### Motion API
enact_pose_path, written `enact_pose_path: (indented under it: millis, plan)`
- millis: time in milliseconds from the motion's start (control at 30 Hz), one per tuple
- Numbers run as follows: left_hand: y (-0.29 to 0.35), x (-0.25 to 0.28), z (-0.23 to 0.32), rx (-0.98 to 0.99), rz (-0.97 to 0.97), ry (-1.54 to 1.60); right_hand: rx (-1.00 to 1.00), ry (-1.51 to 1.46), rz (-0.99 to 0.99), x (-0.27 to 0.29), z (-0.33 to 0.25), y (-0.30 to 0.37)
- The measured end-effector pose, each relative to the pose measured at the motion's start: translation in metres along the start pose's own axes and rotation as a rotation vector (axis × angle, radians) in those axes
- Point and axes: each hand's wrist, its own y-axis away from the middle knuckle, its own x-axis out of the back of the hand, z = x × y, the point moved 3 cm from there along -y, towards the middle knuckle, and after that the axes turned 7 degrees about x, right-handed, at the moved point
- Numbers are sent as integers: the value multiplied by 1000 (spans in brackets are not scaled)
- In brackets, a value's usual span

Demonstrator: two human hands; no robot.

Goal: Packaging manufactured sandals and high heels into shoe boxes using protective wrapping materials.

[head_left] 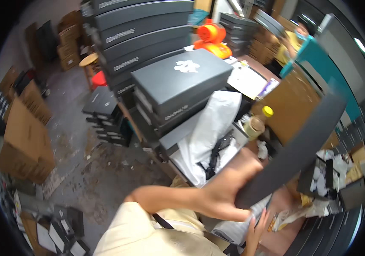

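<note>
My left hand (pixel 229 183) grips the near end of a long dark grey shoebox lid (pixel 295 149), which is tilted up to the right and blurred. Below it, my right hand (pixel 257 230) has its fingers stretched out and apart, beside a grey-white wrapped bundle (pixel 229 230); whether it touches the bundle I cannot tell. Just beyond my left hand stands an open shoebox (pixel 171 138) with white paper (pixel 212 115) and a black strappy shoe (pixel 214 155) inside. Behind that, a closed dark grey shoebox (pixel 182 79) rests on another box.
Tall stacks of shoeboxes (pixel 144 42) rise at the back left. A yellow-capped bottle (pixel 267 112), a tape roll (pixel 254 126) and an orange device (pixel 211 36) stand on the table. Cartons (pixel 26 141) lie on the left floor. A person (pixel 291 47) holds a box at the back right.
</note>
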Motion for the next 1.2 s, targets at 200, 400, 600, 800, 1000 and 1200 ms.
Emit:
enact_pose_path:
  millis: [200,400,600,800,1000,1200]
  plan:
    - [-34,107,97,69,664,-1247,192,218,193,18,-39,-23]
    - [-24,228,16,299,238,-1628,394,237,-166,12,-77,-46]
    - [-59,109,30,-123,431,-1590,128,-245,273,22,-21,-27]
    - [-21,-119,-84,-209,-501,-742,84,-199,1095,93,-37,-10]
    - [8,-225,-160,-264,-769,-346,485,242,-43,47,-85,-111]
    - [9,-145,-163,-138,-514,-942,121,535,-363,-24,-15,-154]
